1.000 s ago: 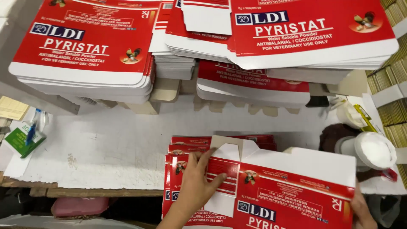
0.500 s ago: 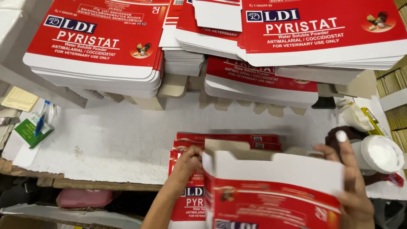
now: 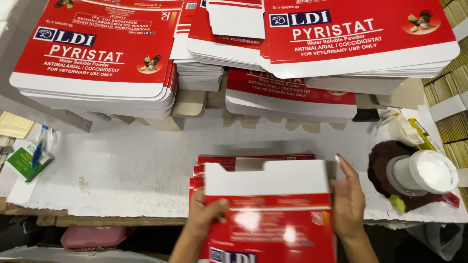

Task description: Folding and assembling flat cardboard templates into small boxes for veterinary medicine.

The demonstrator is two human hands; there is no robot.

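— What sort of place is this?
— A packaging workshop, a carton-folding bench. Tall stacks of flat red-and-white cartons [image 3: 102, 58] crowd the back of a white-covered worktable [image 3: 122, 170].
— Anything else?
— More flat carton stacks [image 3: 351, 44] on the right, a white glue pot [image 3: 424, 171] at the table's edge, and bundles of yellowish card [image 3: 453, 83] stacked along the side.

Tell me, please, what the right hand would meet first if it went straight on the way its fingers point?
Probably bare white table top, then the low red-and-white carton stack; the right hand points away, though depth is unclear.
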